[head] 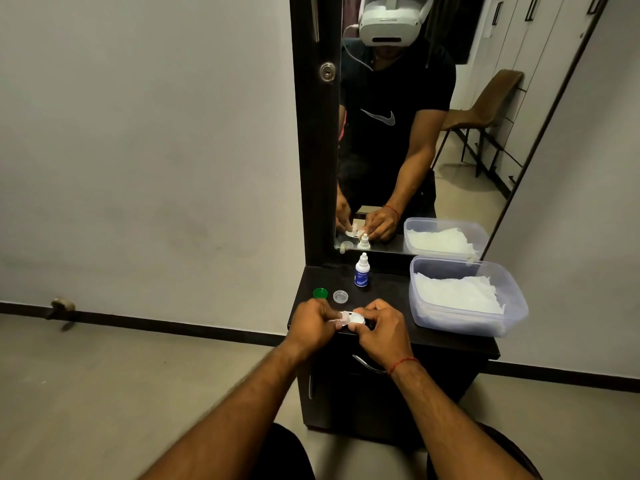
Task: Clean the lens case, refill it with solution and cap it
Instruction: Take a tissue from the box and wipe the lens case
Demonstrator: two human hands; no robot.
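Gripping the case (356,319) between them, left hand (310,323) and right hand (381,331) curl round it above the desk (388,292).

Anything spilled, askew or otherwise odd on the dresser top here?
No spill shows. One oddity: the plastic container of tissue seems to overhang the right edge of the dresser top. The green cap and clear cap lie loose on it, and the solution bottle stands upright.
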